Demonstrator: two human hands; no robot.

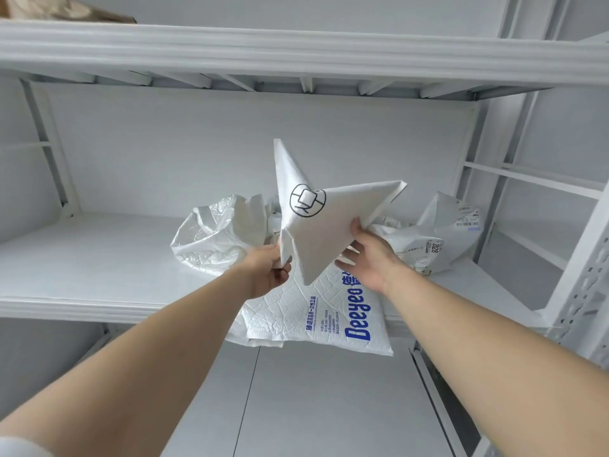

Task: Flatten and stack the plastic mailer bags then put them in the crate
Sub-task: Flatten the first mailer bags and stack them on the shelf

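Note:
A white mailer bag with a black round logo (316,222) is held up above the shelf, folded into pointed flaps. My left hand (268,270) grips its lower left edge. My right hand (367,257) pinches its right edge, thumb on top and fingers beneath. Under it lies a flat white bag printed "Deeyeo" in blue (316,318), hanging over the shelf's front edge. A crumpled clear-white bag (217,235) sits behind on the left, and crumpled white mailers with labels (428,239) lie on the right. No crate is in view.
The bags lie on a white metal shelf (82,258), with another shelf board (296,51) overhead. A perforated upright post (586,278) stands at the right. A brown object (62,9) rests on the upper shelf at far left.

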